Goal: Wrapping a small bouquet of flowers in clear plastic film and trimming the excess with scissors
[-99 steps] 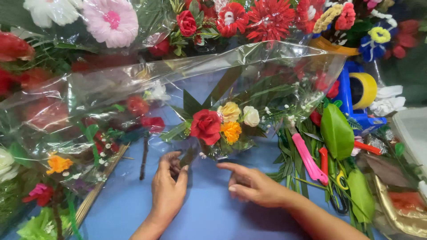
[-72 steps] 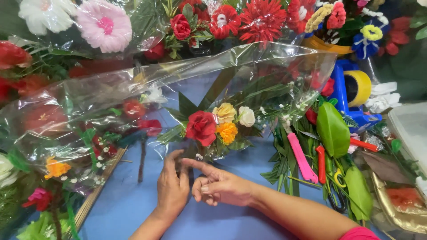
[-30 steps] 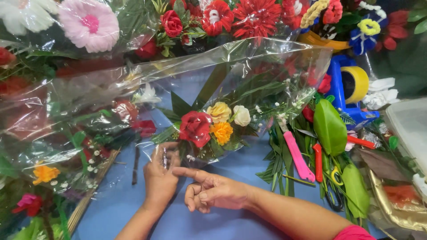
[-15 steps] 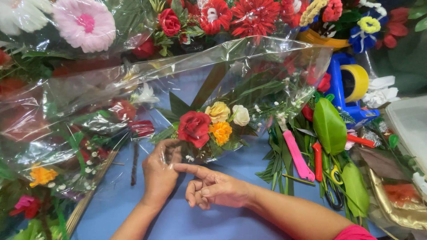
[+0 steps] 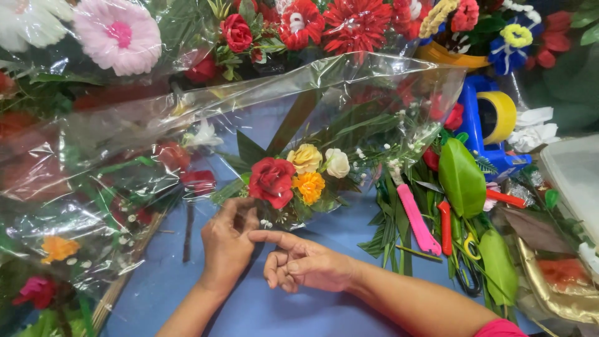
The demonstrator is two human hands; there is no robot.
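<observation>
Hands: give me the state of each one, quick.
Left hand: closed, pinching the base of the small artificial bouquet in its clear wrap.
Right hand: fingers curled, forefinger out touching the left hand; holds nothing visible.

A florist's craft workshop: artificial flower bunches in clear cellophane wrap [image 5: 187,125] are crowding a blue desk [image 5: 262,312], with a yellow tape roll [image 5: 497,117] and pink cutter [image 5: 417,218] lying nearby.

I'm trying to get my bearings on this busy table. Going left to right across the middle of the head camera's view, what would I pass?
Orange flower under clear wrap → left hand → red rose → white rosebud → pink cutter → big green leaf → yellow tape roll → clear plastic box.
</observation>
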